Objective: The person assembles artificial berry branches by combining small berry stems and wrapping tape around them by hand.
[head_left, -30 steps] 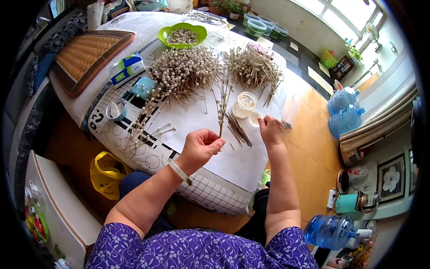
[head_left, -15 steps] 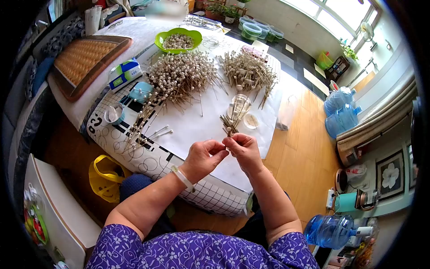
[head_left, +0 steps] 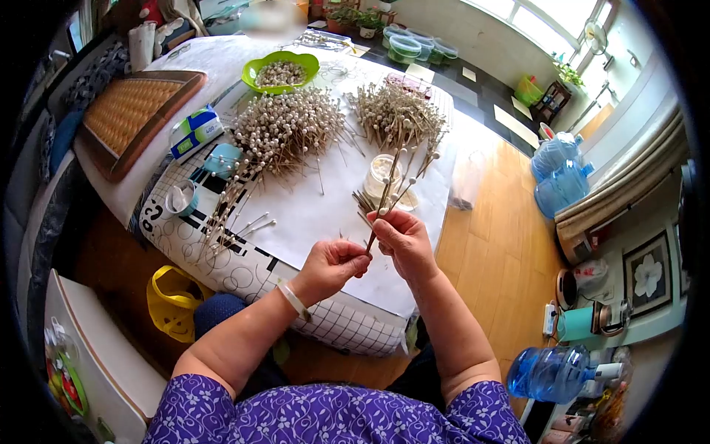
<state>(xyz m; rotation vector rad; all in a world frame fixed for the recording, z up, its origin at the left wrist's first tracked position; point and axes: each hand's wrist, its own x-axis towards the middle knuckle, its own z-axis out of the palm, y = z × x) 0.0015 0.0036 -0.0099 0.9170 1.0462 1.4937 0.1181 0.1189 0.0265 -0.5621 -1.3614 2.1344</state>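
Observation:
My left hand [head_left: 334,268] pinches the lower end of a thin brown stem. Higher up on the same stem [head_left: 398,172], which bears small pale buds and side twigs, my right hand [head_left: 403,240] is closed. Just behind my right hand are an open clear jar [head_left: 383,172] with pale contents and a small bundle of short brown sticks [head_left: 362,201], partly hidden. A large heap of white-budded stems [head_left: 285,129] lies behind my left hand. A second, browner heap [head_left: 399,115] lies beyond the jar.
A green bowl [head_left: 281,72] of white buds stands at the back. On the left are a tissue pack [head_left: 196,132], a light-blue item [head_left: 222,160] and a small cup [head_left: 182,198]. Loose budded stems [head_left: 255,225] lie near the cup. A yellow bag [head_left: 171,303] is below the table edge.
My right hand came from beside the jar to my left hand and now grips the stem higher up. The stem has tilted to the right. The view has shifted slightly.

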